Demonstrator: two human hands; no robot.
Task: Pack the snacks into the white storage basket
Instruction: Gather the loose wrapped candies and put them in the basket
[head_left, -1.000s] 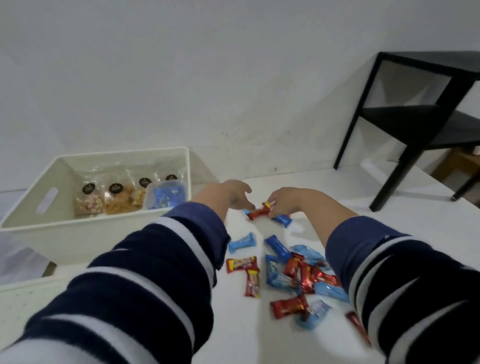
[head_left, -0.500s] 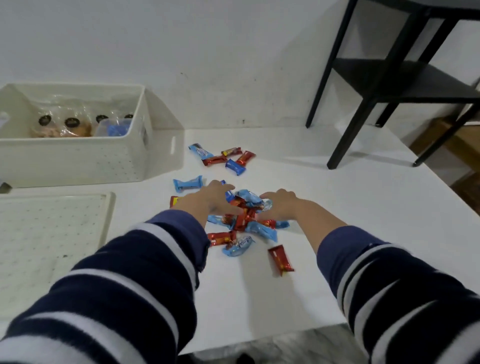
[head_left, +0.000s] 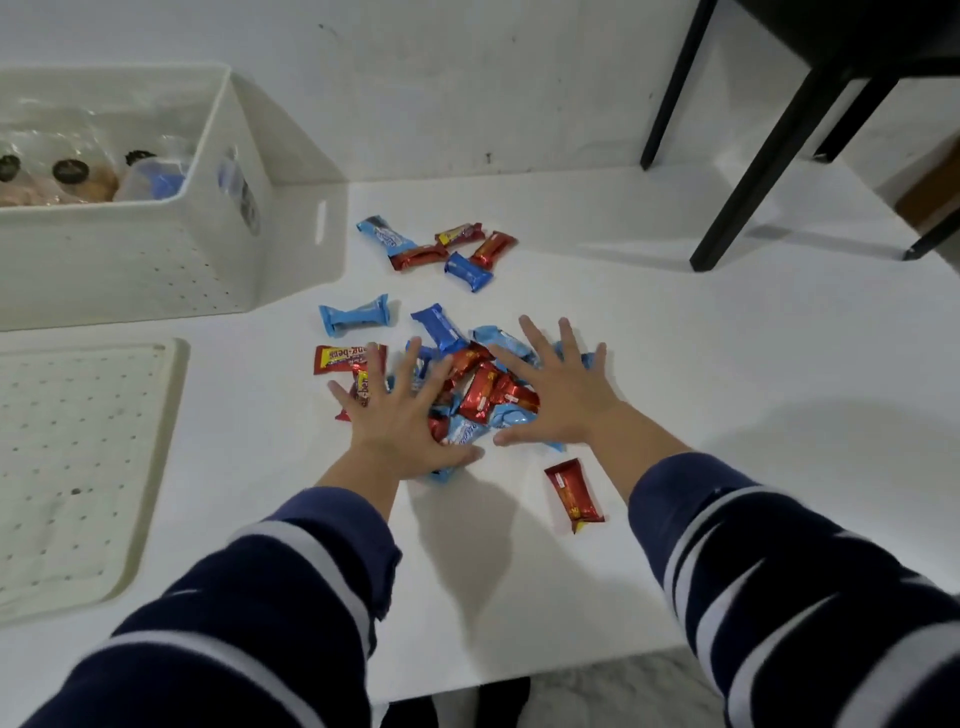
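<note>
Packed: clear snack bags and a blue pack lie in the white storage basket (head_left: 130, 249), at the surface's far left. Unpacked: the wrapped snacks pile (head_left: 478, 395), a far cluster (head_left: 441, 249), one red bar (head_left: 574, 496), all on the surface. Grip: my left hand (head_left: 400, 421) and right hand (head_left: 558, 395) splayed wide over the pile, holding nothing. Judged: mostly undone.

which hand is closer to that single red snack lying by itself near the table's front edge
Right. The right hand is spread over the pile just above and slightly left of the lone red snack. The left hand lies farther off to its left, beyond the pile's near edge.
</note>
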